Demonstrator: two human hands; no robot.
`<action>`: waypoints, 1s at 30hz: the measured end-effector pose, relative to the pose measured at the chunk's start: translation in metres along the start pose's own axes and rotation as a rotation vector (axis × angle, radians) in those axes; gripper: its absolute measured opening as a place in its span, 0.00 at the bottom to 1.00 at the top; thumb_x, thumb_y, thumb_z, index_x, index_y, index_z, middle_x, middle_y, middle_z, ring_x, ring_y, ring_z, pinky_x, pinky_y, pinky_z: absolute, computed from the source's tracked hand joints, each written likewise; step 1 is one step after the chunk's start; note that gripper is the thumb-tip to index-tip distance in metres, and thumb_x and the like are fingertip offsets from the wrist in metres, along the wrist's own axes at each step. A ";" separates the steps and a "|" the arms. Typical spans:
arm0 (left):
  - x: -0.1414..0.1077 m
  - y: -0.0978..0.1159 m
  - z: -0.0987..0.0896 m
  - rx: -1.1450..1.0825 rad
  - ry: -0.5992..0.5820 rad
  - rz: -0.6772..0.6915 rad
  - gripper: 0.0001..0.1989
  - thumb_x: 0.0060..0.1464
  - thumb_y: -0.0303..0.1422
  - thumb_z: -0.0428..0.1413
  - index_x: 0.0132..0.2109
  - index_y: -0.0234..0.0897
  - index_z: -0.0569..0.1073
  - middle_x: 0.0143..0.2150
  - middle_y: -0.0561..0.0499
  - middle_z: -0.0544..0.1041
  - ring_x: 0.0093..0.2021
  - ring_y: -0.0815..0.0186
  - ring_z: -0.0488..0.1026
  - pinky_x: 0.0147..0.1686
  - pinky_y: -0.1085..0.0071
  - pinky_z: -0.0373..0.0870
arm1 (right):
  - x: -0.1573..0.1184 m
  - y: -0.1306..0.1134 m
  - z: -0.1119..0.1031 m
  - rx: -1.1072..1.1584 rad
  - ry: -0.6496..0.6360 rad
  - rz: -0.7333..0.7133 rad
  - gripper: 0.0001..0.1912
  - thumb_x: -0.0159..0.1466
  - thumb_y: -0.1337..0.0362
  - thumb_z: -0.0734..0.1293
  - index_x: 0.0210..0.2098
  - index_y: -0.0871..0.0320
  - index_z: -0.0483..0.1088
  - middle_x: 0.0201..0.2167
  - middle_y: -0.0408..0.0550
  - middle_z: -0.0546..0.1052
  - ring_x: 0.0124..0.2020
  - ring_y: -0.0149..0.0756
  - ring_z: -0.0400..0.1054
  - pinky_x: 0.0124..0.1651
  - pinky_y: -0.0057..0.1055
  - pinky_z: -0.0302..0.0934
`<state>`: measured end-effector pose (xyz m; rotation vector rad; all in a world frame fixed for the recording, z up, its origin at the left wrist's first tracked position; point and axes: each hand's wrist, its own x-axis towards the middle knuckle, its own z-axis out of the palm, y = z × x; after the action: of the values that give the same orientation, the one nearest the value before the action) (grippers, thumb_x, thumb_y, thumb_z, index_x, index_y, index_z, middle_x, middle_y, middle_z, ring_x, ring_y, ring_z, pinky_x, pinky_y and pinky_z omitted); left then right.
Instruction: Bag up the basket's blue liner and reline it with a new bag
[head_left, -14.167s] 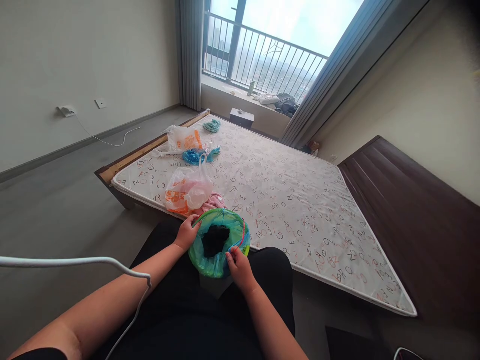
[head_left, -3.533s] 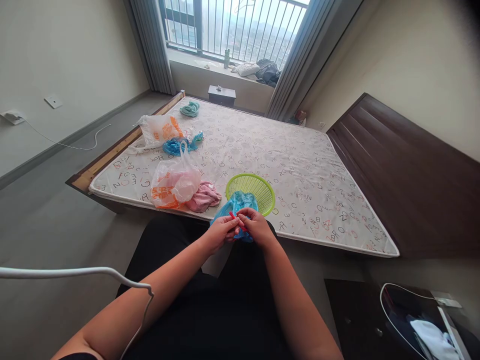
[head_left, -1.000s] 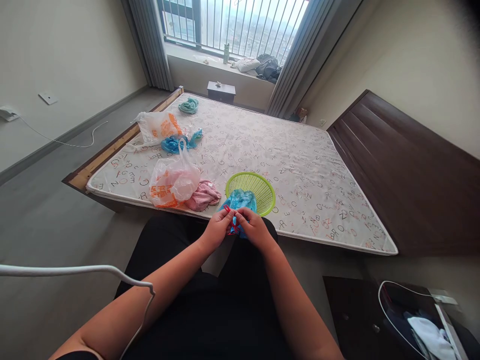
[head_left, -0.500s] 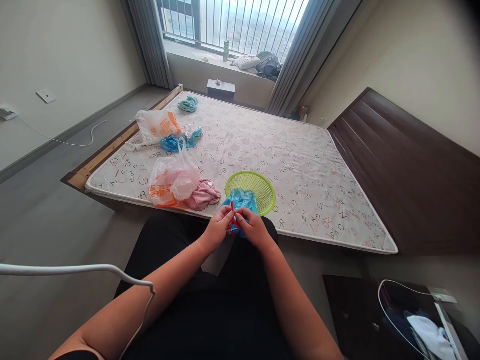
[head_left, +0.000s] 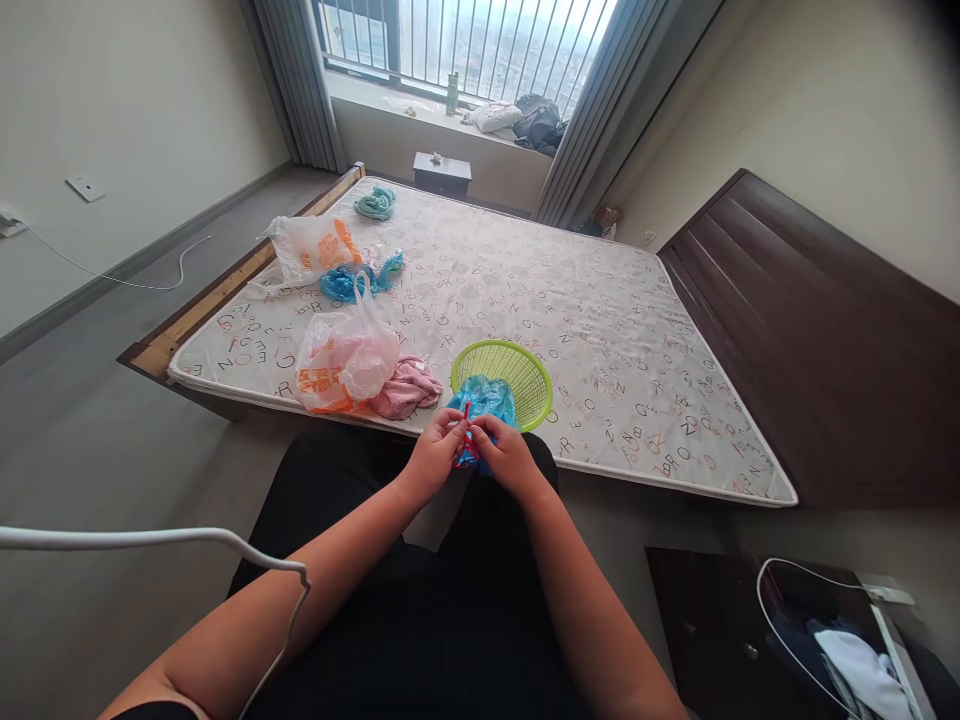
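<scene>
Both the left hand [head_left: 433, 452] and right hand [head_left: 507, 455] pinched a thin red drawstring [head_left: 466, 418] (between their fingertips) on the crinkly blue plastic bag [head_left: 484, 398].

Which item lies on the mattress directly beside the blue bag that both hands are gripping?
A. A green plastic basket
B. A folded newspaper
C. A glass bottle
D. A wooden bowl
A: the green plastic basket sits on the mattress right behind the blue bag, which the left hand and right hand pinch together at its red drawstring.
</scene>
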<state>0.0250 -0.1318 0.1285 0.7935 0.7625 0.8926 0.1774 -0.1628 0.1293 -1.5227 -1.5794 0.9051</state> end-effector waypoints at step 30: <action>-0.006 0.069 0.017 0.433 -0.070 0.456 0.12 0.65 0.42 0.58 0.45 0.38 0.78 0.35 0.50 0.77 0.37 0.64 0.76 0.44 0.66 0.73 | -0.018 0.060 0.006 -0.625 0.152 -0.284 0.27 0.68 0.66 0.62 0.66 0.52 0.62 0.66 0.52 0.69 0.74 0.50 0.50 0.74 0.59 0.33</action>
<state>0.0109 -0.1145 0.1958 1.4131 0.7343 1.1120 0.1999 -0.1785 0.0730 -1.6580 -2.0056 0.1265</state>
